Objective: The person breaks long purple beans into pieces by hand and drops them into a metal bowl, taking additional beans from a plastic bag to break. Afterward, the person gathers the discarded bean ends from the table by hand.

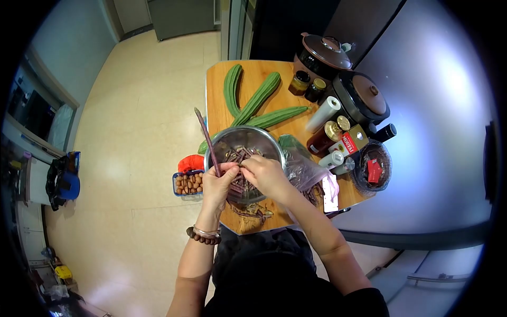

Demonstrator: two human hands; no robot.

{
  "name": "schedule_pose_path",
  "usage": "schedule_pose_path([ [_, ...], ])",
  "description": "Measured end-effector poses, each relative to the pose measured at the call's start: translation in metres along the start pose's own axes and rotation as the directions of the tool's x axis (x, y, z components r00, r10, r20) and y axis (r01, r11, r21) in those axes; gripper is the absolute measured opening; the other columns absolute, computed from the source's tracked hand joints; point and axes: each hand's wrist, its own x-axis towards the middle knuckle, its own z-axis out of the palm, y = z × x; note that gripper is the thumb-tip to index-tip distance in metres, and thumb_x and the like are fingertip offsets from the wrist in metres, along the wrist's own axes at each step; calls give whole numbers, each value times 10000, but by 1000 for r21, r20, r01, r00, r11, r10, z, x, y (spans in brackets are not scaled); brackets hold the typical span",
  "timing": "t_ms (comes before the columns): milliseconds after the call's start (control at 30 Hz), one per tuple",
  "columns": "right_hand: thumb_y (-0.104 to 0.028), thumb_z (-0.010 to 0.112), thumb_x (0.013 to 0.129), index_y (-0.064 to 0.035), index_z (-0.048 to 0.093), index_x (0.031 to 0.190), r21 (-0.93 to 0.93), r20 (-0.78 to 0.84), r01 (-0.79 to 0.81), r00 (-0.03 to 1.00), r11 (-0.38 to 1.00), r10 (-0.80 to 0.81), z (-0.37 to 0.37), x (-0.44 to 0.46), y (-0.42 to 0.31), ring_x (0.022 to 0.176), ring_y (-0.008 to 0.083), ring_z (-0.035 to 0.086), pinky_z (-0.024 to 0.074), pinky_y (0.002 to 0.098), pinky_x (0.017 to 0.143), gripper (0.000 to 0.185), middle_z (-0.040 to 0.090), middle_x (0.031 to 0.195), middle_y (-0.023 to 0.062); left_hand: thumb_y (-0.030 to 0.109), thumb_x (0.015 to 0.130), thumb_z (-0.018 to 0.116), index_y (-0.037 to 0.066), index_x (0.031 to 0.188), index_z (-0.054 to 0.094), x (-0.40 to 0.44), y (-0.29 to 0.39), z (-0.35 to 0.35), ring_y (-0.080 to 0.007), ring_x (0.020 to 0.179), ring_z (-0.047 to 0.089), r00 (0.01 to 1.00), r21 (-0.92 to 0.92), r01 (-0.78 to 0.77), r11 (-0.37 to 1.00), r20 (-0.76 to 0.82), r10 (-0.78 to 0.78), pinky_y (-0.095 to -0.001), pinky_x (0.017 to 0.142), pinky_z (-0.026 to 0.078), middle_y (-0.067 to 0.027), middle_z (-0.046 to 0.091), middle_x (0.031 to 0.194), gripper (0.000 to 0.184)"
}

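Over a steel bowl [274, 149], my two hands meet with their fingertips almost touching. My left hand [215, 185] is closed around a long purple bean [206, 134], whose free end points up and away past the bowl's left rim. Thumb and fingers of my right hand [264, 175] are pinched together beside the left thumb; whatever they grip is too small to make out. Short purple bean pieces [237, 154] lie in the bowl, partly covered by my hands. Brownish scraps [253, 212] lie on the wooden table [216, 84] in front of the bowl.
Several ridged green gourds [259, 98] lie behind the bowl. Jars, bottles, a rice cooker [362, 95] and a pot [325, 53] crowd the right side. A plastic bag [303, 164] touches the bowl's right. A blue basket of round brown items [189, 183] stands at left.
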Motion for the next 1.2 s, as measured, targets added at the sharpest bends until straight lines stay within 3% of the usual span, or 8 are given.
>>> schedule_pose_path([
  [167, -147, 641, 753, -59, 579, 809, -176, 89, 101, 992, 979, -86, 0, -2, -4, 620, 283, 575, 472, 371, 547, 122, 533, 695, 88, 81, 809, 662, -33, 874, 630, -1, 11, -1, -88, 670, 589, 999, 238, -24, 971, 44, 14, -203, 620, 485, -47, 642, 768, 135],
  [233, -136, 638, 752, -59, 571, 789, -143, 73, 96, 994, 985, -87, -2, -2, -6, 621, 279, 574, 471, 368, 550, 108, 525, 688, 85, 122, 798, 683, -4, 865, 629, -1, 11, -2, -20, 475, 388, 993, 147, 0, 989, 114, -17, -167, 411, 266, 33, 532, 632, 153],
  [567, -102, 580, 744, -41, 524, 717, -80, -23, 124, 992, 989, -126, -5, -2, -10, 600, 267, 586, 478, 360, 523, 87, 518, 649, 90, 87, 805, 661, -16, 843, 631, 4, 18, -9, -40, 474, 400, 977, 194, 113, 974, 156, -144, -183, 417, 267, -4, 570, 651, 114],
  [867, -39, 629, 766, -25, 619, 896, 193, -109, 165, 983, 967, -146, -9, 3, -7, 576, 209, 556, 453, 298, 522, 132, 556, 696, 74, 89, 876, 545, 3, 872, 573, 16, 27, -17, -35, 466, 314, 823, -142, 439, 887, 460, -333, -180, 395, 228, 22, 454, 624, 90],
  [1000, -114, 610, 848, 3, 624, 860, 851, -22, -279, 827, 446, 562, -5, 9, 1, 580, 57, 475, 395, 208, 518, 118, 577, 704, -17, 89, 884, 523, 6, 892, 556, 6, 28, -24, -40, 481, 322, 906, -184, 354, 917, 313, -287, -175, 405, 249, 27, 445, 628, 89],
  [1067, -98, 609, 840, 9, 624, 858, 942, 53, -260, 740, 213, 670, -1, 12, 23, 601, 47, 474, 387, 198, 537, 109, 573, 712, -13, 98, 863, 559, 24, 862, 580, -9, 16, -40, -38, 489, 344, 940, -45, 262, 964, 239, -245, -182, 419, 274, 34, 470, 625, 77],
  [1133, -113, 621, 827, 10, 620, 888, 855, 103, -400, 754, 329, 649, 26, 4, 58, 625, 66, 499, 409, 214, 567, 138, 580, 720, 2, 124, 824, 642, 22, 799, 604, -29, -1, -50, -61, 530, 439, 971, 416, -40, 909, 233, -63, -211, 468, 352, 15, 534, 667, 111],
  [1200, -129, 632, 814, 11, 617, 918, 729, 174, -527, 760, 438, 626, 47, -7, 78, 649, 85, 525, 431, 231, 596, 176, 587, 727, 18, 119, 784, 685, 6, 825, 645, -39, -56, -66, -96, 595, 502, 932, 493, -12, 870, 321, -170, -246, 530, 409, -15, 579, 706, 127],
])
